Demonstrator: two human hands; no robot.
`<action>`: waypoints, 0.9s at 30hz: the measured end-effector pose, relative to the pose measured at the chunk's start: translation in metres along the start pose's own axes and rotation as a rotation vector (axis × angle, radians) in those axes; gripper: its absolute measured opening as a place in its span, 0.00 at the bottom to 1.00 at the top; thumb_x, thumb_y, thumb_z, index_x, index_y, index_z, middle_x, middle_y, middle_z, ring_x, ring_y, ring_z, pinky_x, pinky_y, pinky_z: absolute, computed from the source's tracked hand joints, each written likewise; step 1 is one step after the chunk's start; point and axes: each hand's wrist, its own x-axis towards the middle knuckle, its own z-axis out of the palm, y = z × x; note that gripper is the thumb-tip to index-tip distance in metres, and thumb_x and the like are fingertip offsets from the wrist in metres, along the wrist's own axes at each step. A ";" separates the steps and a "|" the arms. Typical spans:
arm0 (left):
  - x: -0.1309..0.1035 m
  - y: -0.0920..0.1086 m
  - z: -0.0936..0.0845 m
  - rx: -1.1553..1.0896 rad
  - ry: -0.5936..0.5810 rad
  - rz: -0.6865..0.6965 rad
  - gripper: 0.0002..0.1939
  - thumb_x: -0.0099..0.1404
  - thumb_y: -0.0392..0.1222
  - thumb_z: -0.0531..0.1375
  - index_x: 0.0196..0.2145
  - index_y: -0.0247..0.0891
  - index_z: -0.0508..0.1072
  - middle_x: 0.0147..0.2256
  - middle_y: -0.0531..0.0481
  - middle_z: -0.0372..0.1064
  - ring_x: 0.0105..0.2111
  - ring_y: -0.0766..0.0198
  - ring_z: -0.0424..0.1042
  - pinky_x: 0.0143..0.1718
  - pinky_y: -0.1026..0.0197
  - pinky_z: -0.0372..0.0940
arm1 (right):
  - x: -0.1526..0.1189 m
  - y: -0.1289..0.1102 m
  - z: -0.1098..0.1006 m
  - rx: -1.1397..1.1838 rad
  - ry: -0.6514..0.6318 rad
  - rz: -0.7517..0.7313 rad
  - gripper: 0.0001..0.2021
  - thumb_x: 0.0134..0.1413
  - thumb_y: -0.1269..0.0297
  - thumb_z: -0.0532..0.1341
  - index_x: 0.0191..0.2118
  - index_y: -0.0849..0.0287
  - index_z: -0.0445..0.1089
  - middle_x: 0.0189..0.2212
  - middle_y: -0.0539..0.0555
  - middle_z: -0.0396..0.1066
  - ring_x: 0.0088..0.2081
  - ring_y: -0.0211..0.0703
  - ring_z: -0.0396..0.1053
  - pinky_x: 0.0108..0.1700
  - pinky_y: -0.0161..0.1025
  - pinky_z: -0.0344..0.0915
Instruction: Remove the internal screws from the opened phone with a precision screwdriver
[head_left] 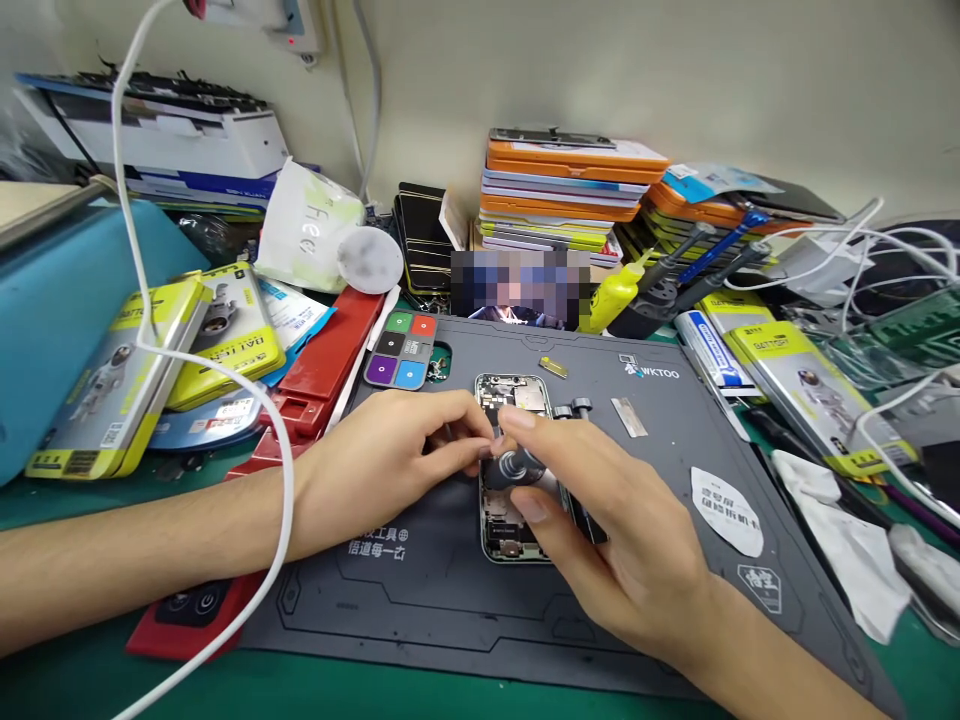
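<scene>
An opened phone (514, 535) lies on the grey mat, its inner boards and metal plates exposed. My right hand (615, 510) holds a dark grey cylinder with a ringed end, which looks like a screwdriver (517, 466), between thumb and fingers over the phone's middle. From the left, my left hand (405, 440) reaches to the same spot. Its thumb and fingertips are pinched together by the tool's end; what they hold, if anything, is too small to make out. Two more dark round-ended tools (580, 407) lie beside the phone, partly hidden by my right hand.
The grey mat (420, 625) carries a coloured screw tray (401, 350), a small yellow piece (553, 367) and a silver strip (628, 417). Battery boxes (120, 380) flank it. Behind stand stacked boxes (562, 190) and a yellow bottle (611, 297). A white cable (285, 480) crosses my left forearm.
</scene>
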 end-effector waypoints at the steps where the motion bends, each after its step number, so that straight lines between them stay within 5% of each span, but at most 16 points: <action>1: 0.000 0.000 0.000 -0.003 0.002 0.008 0.07 0.77 0.42 0.60 0.39 0.43 0.76 0.37 0.63 0.79 0.37 0.69 0.76 0.39 0.69 0.64 | 0.000 0.001 0.001 0.001 0.008 0.003 0.33 0.63 0.85 0.61 0.72 0.63 0.60 0.50 0.58 0.78 0.55 0.45 0.75 0.56 0.43 0.73; 22: -0.001 0.007 -0.004 -0.047 -0.055 -0.076 0.12 0.78 0.47 0.57 0.40 0.42 0.77 0.38 0.57 0.80 0.39 0.63 0.76 0.41 0.64 0.65 | -0.004 0.004 0.005 -0.037 0.032 0.014 0.31 0.65 0.77 0.65 0.70 0.53 0.60 0.49 0.58 0.80 0.48 0.47 0.78 0.46 0.44 0.79; 27: -0.001 0.006 -0.004 -0.080 -0.084 -0.116 0.13 0.79 0.48 0.55 0.42 0.42 0.78 0.38 0.56 0.79 0.39 0.62 0.76 0.42 0.63 0.65 | -0.003 0.003 0.004 0.025 0.015 0.008 0.34 0.62 0.81 0.64 0.71 0.59 0.59 0.53 0.61 0.78 0.52 0.48 0.78 0.53 0.46 0.78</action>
